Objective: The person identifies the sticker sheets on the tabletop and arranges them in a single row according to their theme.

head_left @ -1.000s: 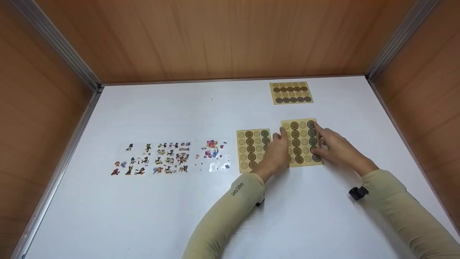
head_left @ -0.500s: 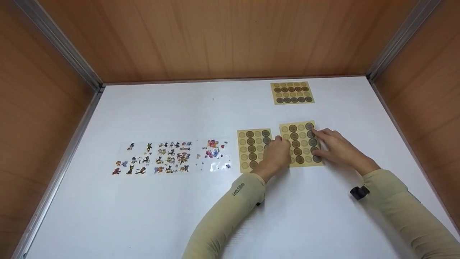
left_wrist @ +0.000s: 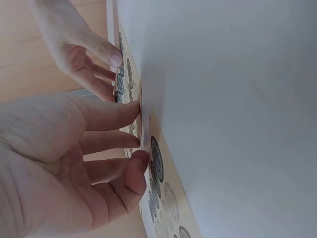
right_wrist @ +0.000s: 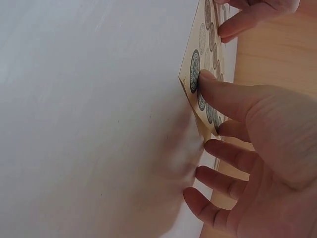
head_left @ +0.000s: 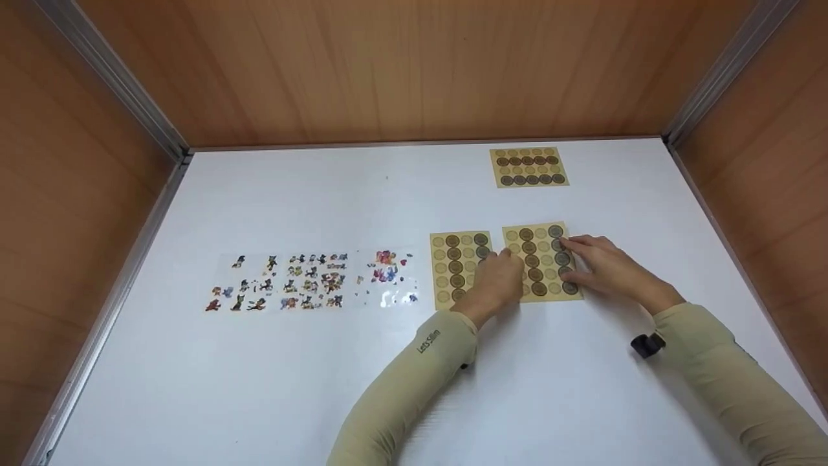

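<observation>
A tan sheet of round coin-like stickers (head_left: 539,268) lies under both hands on the white table. Its left edge is touched by fingertips of my left hand (head_left: 497,281); the left wrist view shows the thumb and a finger there from above, other fingers bent. My right hand (head_left: 605,272) rests thumb and index finger on the right edge. In the right wrist view, that hand's thumb (right_wrist: 223,94) lies on top of the sheet, and the sheet's near edge stands slightly off the table. A second tan sticker sheet (head_left: 456,259) lies to the left, partly hidden by my left hand.
A third tan sticker sheet (head_left: 529,169) lies turned sideways near the back wall. To the left, clear sheets with colourful cartoon stickers (head_left: 314,281) lie in a row. Wooden panels (head_left: 414,71) enclose the table at the back and both sides.
The sheet's far edge has come down and nearer to me, with both hands on its sides. My left index finger, raised along its left edge before, has drawn back lower.
</observation>
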{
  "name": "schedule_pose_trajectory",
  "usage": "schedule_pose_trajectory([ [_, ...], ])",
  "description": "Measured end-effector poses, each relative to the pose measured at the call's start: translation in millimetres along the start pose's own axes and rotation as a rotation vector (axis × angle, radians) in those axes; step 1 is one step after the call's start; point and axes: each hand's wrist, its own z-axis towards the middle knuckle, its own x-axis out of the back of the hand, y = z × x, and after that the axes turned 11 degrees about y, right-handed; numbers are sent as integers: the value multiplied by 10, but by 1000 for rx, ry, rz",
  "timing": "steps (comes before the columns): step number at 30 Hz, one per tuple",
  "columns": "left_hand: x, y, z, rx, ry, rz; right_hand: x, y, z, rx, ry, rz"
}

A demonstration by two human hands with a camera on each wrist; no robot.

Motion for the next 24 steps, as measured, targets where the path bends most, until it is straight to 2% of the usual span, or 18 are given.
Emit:
schedule_pose_trajectory([
  [7,17,3,-3,-49,23,29,22,15,13,25,3,-27],
  [10,23,11,10,-66,13,49,15,22,17,36,-3,-23],
  [16,38,34,29,-67,-30,74,-13,31,20,86,12,-21],
  [24,33,31,19,-67,-35,124,-13,9,38,118,28,-73],
])
